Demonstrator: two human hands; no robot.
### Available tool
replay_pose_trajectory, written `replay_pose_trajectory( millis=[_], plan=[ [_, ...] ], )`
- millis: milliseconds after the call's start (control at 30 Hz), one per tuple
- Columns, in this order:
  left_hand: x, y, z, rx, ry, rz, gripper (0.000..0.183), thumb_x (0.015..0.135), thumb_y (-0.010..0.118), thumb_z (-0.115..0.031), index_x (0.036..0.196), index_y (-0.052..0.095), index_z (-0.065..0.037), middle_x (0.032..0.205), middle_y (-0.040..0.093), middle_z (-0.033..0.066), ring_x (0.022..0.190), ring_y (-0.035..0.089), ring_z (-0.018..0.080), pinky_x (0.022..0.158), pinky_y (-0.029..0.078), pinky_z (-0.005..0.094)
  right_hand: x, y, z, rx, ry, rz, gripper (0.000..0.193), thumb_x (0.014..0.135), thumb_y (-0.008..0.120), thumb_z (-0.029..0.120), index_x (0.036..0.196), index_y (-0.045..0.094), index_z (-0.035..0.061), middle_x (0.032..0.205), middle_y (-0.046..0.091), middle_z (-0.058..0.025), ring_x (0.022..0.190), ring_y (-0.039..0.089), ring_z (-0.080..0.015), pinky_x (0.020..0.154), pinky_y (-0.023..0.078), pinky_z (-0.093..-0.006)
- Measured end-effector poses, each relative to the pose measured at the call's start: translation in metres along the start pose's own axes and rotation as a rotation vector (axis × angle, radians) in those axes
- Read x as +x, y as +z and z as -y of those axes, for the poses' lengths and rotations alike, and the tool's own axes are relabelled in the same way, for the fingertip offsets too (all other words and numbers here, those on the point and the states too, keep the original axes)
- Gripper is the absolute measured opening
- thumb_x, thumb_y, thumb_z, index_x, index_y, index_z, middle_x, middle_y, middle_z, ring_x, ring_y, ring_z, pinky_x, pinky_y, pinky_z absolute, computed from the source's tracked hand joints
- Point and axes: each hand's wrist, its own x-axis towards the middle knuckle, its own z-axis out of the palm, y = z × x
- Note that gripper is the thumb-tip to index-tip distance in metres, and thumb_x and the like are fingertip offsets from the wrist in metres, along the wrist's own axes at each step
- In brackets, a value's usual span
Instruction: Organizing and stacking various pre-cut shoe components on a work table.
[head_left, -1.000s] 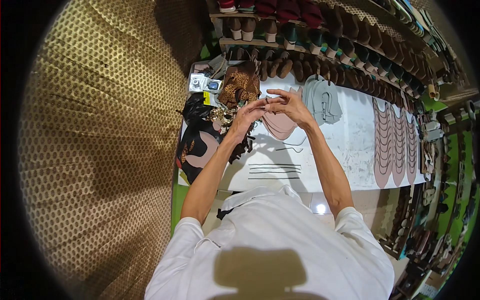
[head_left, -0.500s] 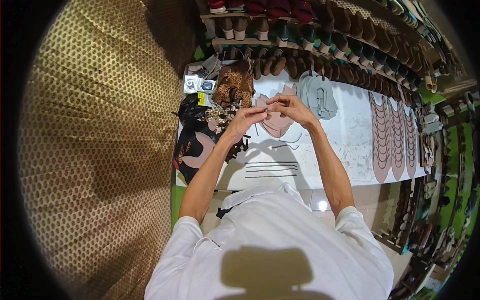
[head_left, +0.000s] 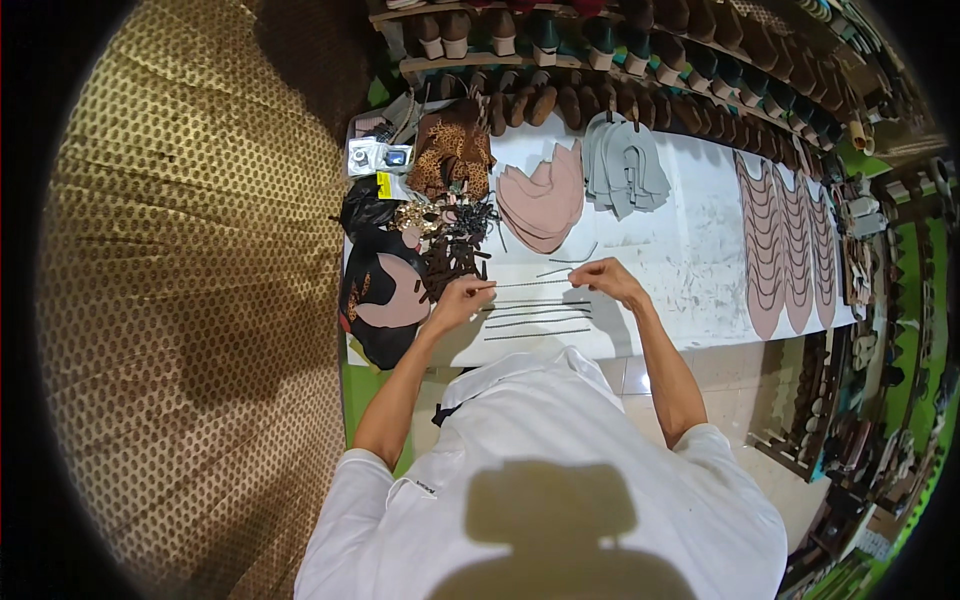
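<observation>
Cord (head_left: 530, 284), thin + dark, stretched approx. straight btwn both hands, over white table (head_left: 690, 270); can't tell if touching it. L hand (head_left: 463, 300) at cord's 9 o'clock end, fingertips pinched closed on it; R hand (head_left: 612, 280) at 3 o'clock end, same pinch. Similar loose strips (head_left: 538, 321) at 6 o'clock, roughly parallel. Pink cut pieces (head_left: 541, 205) stacked at 12, grey pieces (head_left: 610, 178) approx. 1, leopard-print material (head_left: 448, 150) approx. 11.
</observation>
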Motion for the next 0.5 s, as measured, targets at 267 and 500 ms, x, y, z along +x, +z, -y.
replay_pose_trajectory(
  millis=[267,500],
  plan=[
    [-0.006,0.036,0.021,0.58,0.202,-0.134,0.017,0.094,0.07,-0.015,0.106,0.079,-0.007,0.099,0.062,0.0125,0.096,0.059,0.0336,0.084,0.048,0.0461,0.009,0.019,-0.07,-0.267,-0.05,-0.179,0.023,0.087,0.078,0.026,0.1,0.082,0.0068,0.091,0.079,-0.0102,0.082,0.074,-0.0217,0.077,0.057,-0.0348],
    [-0.014,0.037,0.033,0.635,0.217,-0.177,0.021,0.091,0.068,-0.009,0.11,0.075,-0.005,0.101,0.06,0.013,0.099,0.057,0.0331,0.085,0.047,0.0454,0.001,0.029,-0.055,-0.513,-0.063,-0.24,0.023,0.086,0.079,0.029,0.099,0.082,0.0103,0.094,0.078,-0.0107,0.085,0.074,-0.0258,0.078,0.057,-0.0377]
  ],
)
